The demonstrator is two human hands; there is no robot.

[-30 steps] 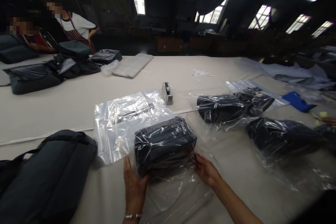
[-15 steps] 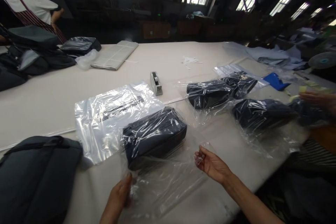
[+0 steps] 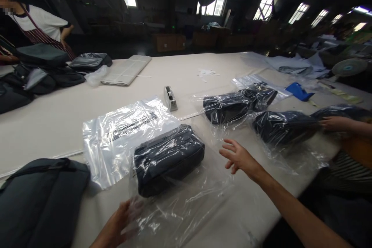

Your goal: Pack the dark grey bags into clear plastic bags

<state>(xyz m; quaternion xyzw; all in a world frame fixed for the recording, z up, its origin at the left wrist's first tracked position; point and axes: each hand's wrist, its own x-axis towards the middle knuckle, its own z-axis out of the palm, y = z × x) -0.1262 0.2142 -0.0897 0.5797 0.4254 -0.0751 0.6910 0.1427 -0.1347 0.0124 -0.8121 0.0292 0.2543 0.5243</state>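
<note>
Clear plastic already sheathes the dark folded bag (image 3: pixel 168 159) near the table's (image 3: pixel 203 69) front edge, though the clear bag's mouth (image 3: pixel 180 209) lies loose and unsealed toward the worker. Left hand (image 3: pixel 123 221) rests on that loose film at the front edge, its grip hidden behind the plastic, so whether it pinches cannot be told. Right hand (image 3: pixel 240 159) hovers just right of the bag, fingers spread, holding nothing. An empty printed sleeve (image 3: pixel 122 131) lies flat beside it, a tape dispenser (image 3: pixel 170 99) beyond. Three wrapped bags (image 3: pixel 229 106) sit toward the right edge, where a co-worker's hand (image 3: pixel 334 124) touches one; an unwrapped dark bag (image 3: pixel 40 197) waits at the front left corner
</note>
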